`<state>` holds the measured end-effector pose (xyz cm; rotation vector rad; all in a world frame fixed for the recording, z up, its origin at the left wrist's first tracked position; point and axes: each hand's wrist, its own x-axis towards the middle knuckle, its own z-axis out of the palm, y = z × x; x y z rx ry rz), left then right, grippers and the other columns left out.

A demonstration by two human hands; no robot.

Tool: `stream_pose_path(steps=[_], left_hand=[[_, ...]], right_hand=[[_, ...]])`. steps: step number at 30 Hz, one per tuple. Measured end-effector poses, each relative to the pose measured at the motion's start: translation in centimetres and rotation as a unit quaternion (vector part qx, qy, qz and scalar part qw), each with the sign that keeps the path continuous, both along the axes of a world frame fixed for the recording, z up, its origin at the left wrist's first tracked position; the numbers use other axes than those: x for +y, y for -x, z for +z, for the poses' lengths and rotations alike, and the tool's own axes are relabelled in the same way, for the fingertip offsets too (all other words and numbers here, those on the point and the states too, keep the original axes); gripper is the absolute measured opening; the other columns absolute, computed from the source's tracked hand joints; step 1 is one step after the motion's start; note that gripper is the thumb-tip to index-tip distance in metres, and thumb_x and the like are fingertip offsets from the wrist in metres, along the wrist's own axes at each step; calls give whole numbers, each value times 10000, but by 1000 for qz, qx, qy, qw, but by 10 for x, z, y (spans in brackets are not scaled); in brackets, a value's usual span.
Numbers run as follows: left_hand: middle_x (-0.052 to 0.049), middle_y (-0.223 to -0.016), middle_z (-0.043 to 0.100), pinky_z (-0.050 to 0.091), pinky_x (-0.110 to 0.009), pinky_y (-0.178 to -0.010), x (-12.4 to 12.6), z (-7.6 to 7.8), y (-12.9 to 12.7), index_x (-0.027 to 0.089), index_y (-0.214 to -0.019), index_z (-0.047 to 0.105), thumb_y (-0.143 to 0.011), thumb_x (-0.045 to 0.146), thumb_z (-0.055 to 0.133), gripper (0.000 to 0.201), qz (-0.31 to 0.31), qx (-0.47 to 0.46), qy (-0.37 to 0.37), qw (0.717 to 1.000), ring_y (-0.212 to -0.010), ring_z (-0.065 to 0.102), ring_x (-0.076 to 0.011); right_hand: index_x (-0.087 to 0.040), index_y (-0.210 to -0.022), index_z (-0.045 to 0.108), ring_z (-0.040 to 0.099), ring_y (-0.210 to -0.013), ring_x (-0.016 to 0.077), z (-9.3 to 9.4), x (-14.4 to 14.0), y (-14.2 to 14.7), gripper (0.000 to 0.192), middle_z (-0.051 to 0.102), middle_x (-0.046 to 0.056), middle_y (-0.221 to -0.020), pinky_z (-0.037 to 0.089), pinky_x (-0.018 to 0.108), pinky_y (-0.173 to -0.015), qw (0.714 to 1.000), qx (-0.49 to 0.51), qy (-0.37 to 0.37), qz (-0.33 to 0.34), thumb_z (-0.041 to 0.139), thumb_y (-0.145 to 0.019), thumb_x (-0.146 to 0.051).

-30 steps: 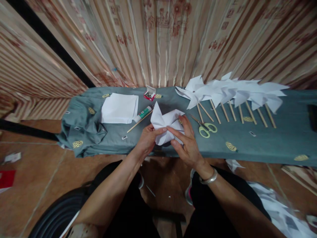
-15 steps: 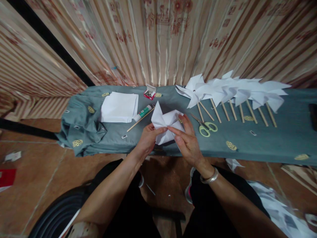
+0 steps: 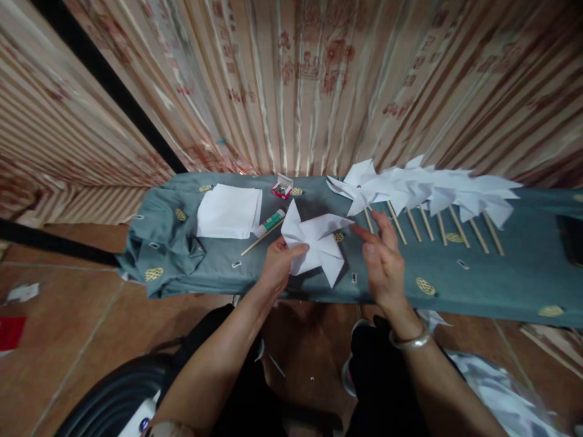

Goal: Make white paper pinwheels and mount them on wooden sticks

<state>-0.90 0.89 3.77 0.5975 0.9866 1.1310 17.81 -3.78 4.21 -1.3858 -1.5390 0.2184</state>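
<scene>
A white paper pinwheel (image 3: 314,233), its blades folded in toward the middle, is pinched at its left side by my left hand (image 3: 276,264), thumb on top near the centre. No stick shows on it. To its right, my right hand (image 3: 385,261) hovers over the cloth with fingers apart, the index finger pointing at the tip of one blade. Nothing shows between those fingers. The green-handled scissors seen there before are hidden by this hand. Beyond it, a row of finished white pinwheels (image 3: 428,185) on wooden sticks lies overlapping.
Left of my hands, a stack of white paper (image 3: 228,209) rests on the grey-green cloth (image 3: 501,285). Near it are a glue stick (image 3: 269,223), a loose wooden stick (image 3: 262,238) and a small red open box (image 3: 282,187). A pleated curtain (image 3: 310,91) hangs behind.
My right hand has let go of the pinwheel and moved right, over the scissors' spot. My left hand keeps hold of the pinwheel, whose blades now show spread out. The view has tilted slightly up.
</scene>
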Motion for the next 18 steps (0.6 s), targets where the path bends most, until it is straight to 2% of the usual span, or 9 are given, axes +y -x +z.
stream_pose_path(steps=[3,6,8,11,14,18], left_hand=[[-15,-667,730,487,-260,-631,-2,3,-2,145,-700,724,-406,195,857,326,3,-4,-1,1000,-581,619,-132],[-18,-681,734,491,-273,-641,-5,5,-3,152,-694,722,-402,214,866,331,0,-4,-4,1000,-586,615,-137],[-17,-678,729,489,-277,-643,-6,6,-4,155,-688,715,-402,219,864,329,0,-7,-6,1000,-589,609,-139],[-7,-662,714,476,-272,-628,-8,8,-2,162,-684,703,-416,223,848,311,-4,-9,-16,1000,-581,591,-136],[6,-671,710,466,-265,-619,-8,10,1,171,-714,707,-461,212,815,278,-12,23,-55,998,-589,581,-139],[6,-724,727,469,-256,-617,-4,15,13,180,-806,733,-549,186,770,260,-3,87,-128,988,-618,598,-155]], right_hand=[[-210,-1116,733,502,-1356,294,-8,13,-9,390,587,122,-1409,367,556,-1140,996,74,21,-41,492,-951,-468],[-199,-1039,750,652,-1155,280,-18,23,-9,332,718,121,-1210,470,511,-1045,987,145,44,-60,610,-870,-448],[-195,-980,757,710,-974,268,-25,28,-4,309,775,96,-1031,534,479,-940,980,171,77,-62,648,-820,-435],[-189,-835,756,711,-776,258,-33,38,5,262,776,63,-782,577,441,-792,975,177,122,-62,640,-776,-416],[-204,-806,750,717,-831,263,-38,56,14,245,779,77,-817,577,433,-813,981,160,110,-23,600,-782,-395],[-207,-810,734,706,-976,262,-38,97,23,241,762,109,-1011,567,433,-869,996,43,57,54,568,-818,-382]])
